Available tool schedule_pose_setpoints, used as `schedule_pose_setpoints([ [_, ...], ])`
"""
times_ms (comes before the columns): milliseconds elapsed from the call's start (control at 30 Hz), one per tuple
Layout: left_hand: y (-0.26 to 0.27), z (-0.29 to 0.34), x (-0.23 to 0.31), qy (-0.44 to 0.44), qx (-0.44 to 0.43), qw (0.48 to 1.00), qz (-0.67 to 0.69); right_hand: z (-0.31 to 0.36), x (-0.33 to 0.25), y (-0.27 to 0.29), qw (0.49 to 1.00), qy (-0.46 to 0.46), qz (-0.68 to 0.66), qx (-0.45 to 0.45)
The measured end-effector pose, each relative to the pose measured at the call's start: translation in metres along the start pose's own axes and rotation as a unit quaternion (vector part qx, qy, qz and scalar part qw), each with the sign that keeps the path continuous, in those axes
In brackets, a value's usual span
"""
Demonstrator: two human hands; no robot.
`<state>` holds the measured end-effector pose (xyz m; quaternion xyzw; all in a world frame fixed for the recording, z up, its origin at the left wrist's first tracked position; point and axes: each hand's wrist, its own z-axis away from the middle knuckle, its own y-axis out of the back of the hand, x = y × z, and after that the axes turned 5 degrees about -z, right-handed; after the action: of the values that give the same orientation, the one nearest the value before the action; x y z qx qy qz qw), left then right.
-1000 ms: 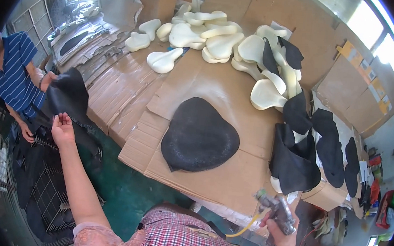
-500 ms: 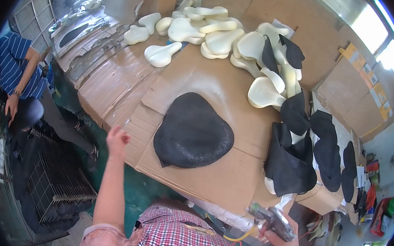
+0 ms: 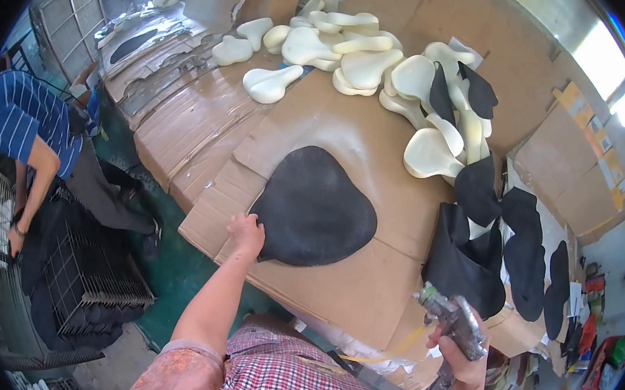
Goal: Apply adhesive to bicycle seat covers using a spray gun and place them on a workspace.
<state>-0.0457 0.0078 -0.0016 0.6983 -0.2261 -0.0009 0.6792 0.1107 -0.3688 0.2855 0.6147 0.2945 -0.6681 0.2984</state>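
On the cardboard-covered table lies a flat, rounded-triangular black cover sheet [image 3: 318, 210]. My left hand [image 3: 246, 236] is at its lower left edge, fingers curled and closed at the rim; the fingertips are partly hidden. To the right, in front of the table edge, my right hand [image 3: 464, 360] grips a metal spray gun [image 3: 457, 325] with its nozzle pointing up and left. A yellow hose [image 3: 384, 352] shows beside the gun. Beyond the gun rests a folded black cover [image 3: 462, 264], draped over something pale.
White foam saddle pads [image 3: 368, 70] are heaped at the back. More black pieces [image 3: 523, 247] hang along the right side. A co-worker in a striped shirt [image 3: 18, 113] bends over a wire rack [image 3: 93, 280] on the left. Upright cardboard [image 3: 516, 72] stands behind the table.
My left hand has moved right and inward to the black sheet's edge. The spray gun has risen slightly. Pale specks on the sheet no longer show. The co-worker has bent toward the rack.
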Motion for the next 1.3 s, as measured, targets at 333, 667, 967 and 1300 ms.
schedule_pose_setpoints([
  [333,-0.024,-0.016,-0.002,0.020,0.006,0.992,0.125,0.027,-0.003,0.017,0.997,-0.055,0.051,-0.003],
  [667,-0.029,-0.005,0.013,0.275,-0.038,0.830,0.484,0.054,0.005,0.036,0.992,-0.119,-0.013,0.028],
  [967,0.039,-0.034,0.121,0.115,-0.274,0.652,0.697,0.022,0.019,0.027,0.998,-0.019,-0.032,0.052],
  [1300,0.197,-0.127,0.227,-0.113,-0.194,0.382,0.897,0.031,0.028,0.031,0.997,-0.063,-0.045,0.023],
])
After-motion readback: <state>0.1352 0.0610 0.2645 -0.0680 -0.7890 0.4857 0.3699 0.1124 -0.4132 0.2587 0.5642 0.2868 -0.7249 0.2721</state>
